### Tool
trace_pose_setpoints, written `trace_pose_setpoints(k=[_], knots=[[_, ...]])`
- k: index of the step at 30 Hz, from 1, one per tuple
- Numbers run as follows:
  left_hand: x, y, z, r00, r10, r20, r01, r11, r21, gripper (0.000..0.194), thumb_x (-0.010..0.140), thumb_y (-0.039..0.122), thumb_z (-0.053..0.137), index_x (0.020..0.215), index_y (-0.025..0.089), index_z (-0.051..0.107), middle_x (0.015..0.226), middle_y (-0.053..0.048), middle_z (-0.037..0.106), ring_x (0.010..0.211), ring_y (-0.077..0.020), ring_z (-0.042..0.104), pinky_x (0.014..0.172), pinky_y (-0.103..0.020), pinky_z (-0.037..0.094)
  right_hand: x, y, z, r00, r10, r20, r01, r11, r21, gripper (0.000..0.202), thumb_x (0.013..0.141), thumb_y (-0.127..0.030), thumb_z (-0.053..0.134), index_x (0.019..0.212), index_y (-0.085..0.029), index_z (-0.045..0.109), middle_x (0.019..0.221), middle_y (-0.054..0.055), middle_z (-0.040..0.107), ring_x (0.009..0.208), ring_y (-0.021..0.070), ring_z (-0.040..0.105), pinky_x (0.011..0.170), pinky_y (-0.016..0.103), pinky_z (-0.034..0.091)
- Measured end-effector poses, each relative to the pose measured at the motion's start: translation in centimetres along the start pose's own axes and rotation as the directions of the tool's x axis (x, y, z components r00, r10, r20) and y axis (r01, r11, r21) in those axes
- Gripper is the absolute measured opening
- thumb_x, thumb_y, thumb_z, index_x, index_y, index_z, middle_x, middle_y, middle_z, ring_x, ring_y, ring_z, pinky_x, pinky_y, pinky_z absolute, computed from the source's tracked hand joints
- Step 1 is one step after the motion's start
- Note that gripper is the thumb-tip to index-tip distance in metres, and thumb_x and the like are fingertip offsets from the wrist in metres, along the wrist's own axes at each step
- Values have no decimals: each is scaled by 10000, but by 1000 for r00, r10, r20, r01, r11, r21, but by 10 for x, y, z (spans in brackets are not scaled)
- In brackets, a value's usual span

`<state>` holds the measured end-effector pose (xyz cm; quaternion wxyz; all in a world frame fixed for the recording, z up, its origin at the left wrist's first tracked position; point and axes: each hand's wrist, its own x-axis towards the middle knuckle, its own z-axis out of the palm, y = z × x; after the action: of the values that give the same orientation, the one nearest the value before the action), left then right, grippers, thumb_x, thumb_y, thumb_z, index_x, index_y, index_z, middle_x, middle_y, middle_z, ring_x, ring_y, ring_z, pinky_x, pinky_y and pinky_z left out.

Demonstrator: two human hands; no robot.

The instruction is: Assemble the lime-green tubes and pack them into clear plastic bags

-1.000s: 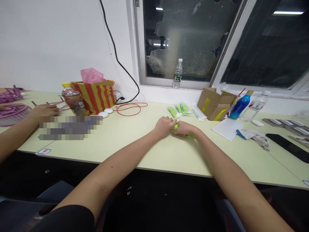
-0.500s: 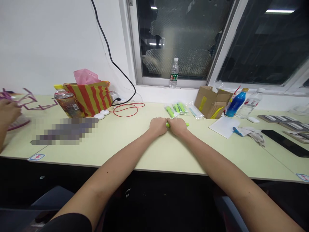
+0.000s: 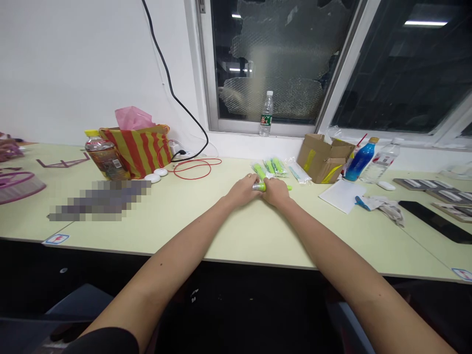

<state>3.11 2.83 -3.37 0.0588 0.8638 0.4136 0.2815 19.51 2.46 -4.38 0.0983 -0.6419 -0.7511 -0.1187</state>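
Note:
My left hand (image 3: 244,191) is closed on the clear end of a slim lime-green object (image 3: 261,187), fingers pinched round it. My right hand (image 3: 276,192) is wrapped round its green body, and a short green tip sticks out to the right of the fist. Both hands are side by side over the middle of the table (image 3: 236,236). Just behind them lie several green items in clear packets (image 3: 275,166). A clear packet with a pale blue and white item (image 3: 298,171) is to their right.
A cardboard box (image 3: 324,157), blue bottle (image 3: 361,160), white paper (image 3: 339,195) and glove (image 3: 383,205) are at right. A striped bag (image 3: 138,150), brown-drink bottle (image 3: 106,157) and red cable (image 3: 191,168) are at left. Another person's hand (image 3: 9,150) shows at far left.
My left hand has loosened from a fist to a pinch, uncovering the object's clear end; my right hand has shifted slightly right. The other person's hand has moved back, away from the pink round frame.

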Motion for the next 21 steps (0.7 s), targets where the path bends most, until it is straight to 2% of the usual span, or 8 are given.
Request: trace_pose_setpoints(k=[4,7,9,11,13,16,18,21], knots=[[2,-2,1,994,-106,26,106,994,-9,385,879,564,479,907,210,627,896,-47,675,819,-200,611,698,-301,433,-4,2,4,1000,-20,-19,22,992,123,388,867,-512,534,1004,-157,608,975,124,659,919,261,608,757,320,397],[0,-5,1,984,-178,14,178,984,22,469,919,584,385,916,204,660,900,-60,694,848,-209,623,739,-313,443,-5,-1,8,999,-47,-22,50,978,203,404,852,-524,544,1011,-159,614,1016,123,645,983,261,585,802,312,394],[-2,-5,1,988,-157,-12,157,988,3,419,907,552,438,1047,211,638,996,-55,690,902,-207,627,782,-312,456,-4,-1,9,999,-46,-2,45,969,245,404,852,-518,540,1018,-158,617,1032,124,642,996,258,580,812,309,391],[-4,-4,0,996,-76,-50,75,997,-14,401,876,481,518,1175,220,579,1123,-54,654,967,-201,620,825,-307,465,-2,2,10,999,-42,-3,41,960,279,384,858,-491,538,1027,-156,617,1044,126,645,998,253,579,811,303,388],[-5,-2,0,996,35,-80,-35,999,-2,380,856,377,546,1203,222,558,1200,-58,610,1023,-194,604,858,-296,466,-1,8,11,999,-38,-21,43,948,315,379,853,-481,548,1037,-156,612,1049,124,651,985,244,582,789,290,386],[-6,2,-1,985,148,-86,-147,989,24,313,859,256,504,1159,231,587,1216,-50,594,1077,-180,585,884,-276,456,-1,18,10,999,-38,-20,43,926,375,437,845,-565,544,1022,-170,608,1013,103,666,911,223,587,717,268,378],[-6,4,-2,988,138,-64,-135,990,36,290,881,239,468,1137,235,604,1187,-43,615,1056,-177,595,884,-278,452,-2,23,9,999,-44,7,38,910,412,491,821,-638,545,994,-184,614,970,82,675,861,210,583,680,258,369],[-5,1,-2,1000,12,-29,-10,999,50,303,929,301,428,1178,242,591,1106,-44,666,970,-186,622,841,-298,455,-4,25,8,998,-49,43,24,887,461,531,787,-681,569,993,-195,630,961,64,679,836,198,577,661,249,362]])
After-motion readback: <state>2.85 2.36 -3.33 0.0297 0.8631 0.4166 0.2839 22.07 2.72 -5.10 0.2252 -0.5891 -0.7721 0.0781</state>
